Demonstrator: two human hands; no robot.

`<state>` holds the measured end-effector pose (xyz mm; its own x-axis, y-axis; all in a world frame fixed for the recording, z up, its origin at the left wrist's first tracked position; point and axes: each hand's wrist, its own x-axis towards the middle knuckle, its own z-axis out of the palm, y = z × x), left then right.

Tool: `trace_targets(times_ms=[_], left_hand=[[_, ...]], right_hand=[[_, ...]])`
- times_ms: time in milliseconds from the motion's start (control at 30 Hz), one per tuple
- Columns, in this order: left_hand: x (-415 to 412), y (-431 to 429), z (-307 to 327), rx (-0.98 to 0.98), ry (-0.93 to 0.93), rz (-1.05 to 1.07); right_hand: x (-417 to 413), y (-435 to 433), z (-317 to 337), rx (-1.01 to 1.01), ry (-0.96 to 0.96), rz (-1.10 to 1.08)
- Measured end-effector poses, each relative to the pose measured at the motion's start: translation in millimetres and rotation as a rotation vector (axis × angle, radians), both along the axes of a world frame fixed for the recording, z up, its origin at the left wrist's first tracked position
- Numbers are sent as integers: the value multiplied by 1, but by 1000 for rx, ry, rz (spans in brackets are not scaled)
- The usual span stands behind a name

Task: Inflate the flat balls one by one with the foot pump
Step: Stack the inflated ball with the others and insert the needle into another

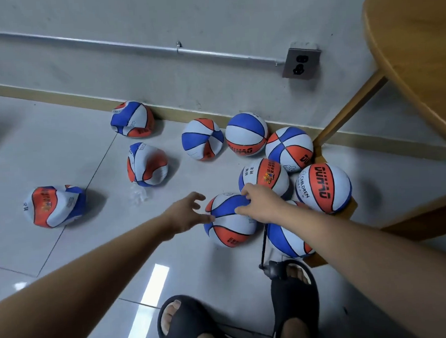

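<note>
Right hand grips ball; left hand's fingers splayed.

Glossy pale floor tiles meet a tan baseboard under a scuffed grey wall. A metal pipe runs to an outlet. A wooden table stands at right.

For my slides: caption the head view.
Left hand and right hand meet on an inflated ball by the foot pump; three crumpled balls lie left.
</note>
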<state>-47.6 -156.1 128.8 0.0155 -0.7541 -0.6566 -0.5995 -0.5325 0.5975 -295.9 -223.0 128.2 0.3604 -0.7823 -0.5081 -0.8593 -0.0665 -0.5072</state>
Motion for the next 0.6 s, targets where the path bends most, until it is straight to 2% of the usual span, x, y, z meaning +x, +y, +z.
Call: trace_targets(times_ms=[233,400,600], left_hand=[[-21,21,-68,119,294,386],[-21,36,-92,199,482,546],[-8,34,-76,-13,483,752]], right_hand=[[6,19,-42,-93,191,202],[23,34,-61,-206,248,304],[41,25,-57,-294,116,239]])
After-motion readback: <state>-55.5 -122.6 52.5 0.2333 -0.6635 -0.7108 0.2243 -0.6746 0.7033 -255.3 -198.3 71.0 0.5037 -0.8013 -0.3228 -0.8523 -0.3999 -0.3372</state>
